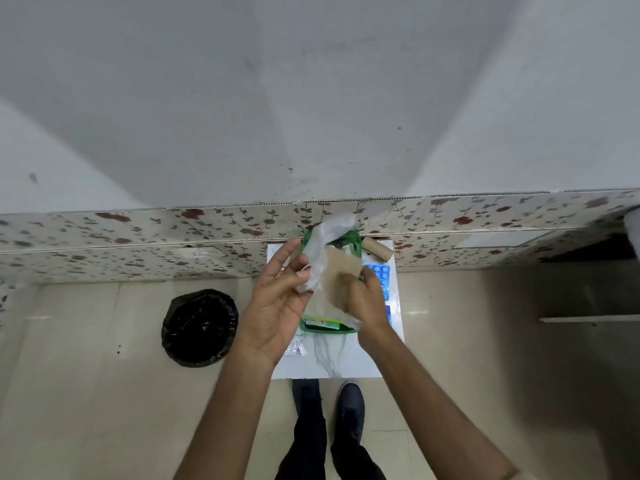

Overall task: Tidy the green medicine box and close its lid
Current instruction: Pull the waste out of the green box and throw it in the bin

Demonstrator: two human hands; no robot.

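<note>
The green medicine box (323, 328) sits open on a small white marble-topped table (341, 358), mostly hidden behind my hands. My left hand (277, 299) pinches a crumpled clear plastic wrapper (325, 244) between thumb and fingers, above the box. My right hand (367, 301) grips a brown paper piece (341, 271) over the box. A green-and-white packet (323, 322) lies inside the box at its near edge. The lid is not clearly visible.
A blue blister pack (381, 273) lies right of the box, a cardboard roll (377, 251) at the table's far right corner, and foil strips (296, 348) near the left edge. A bin with a black liner (200, 327) stands on the floor to the left. A floral-patterned wall panel (138, 244) runs behind.
</note>
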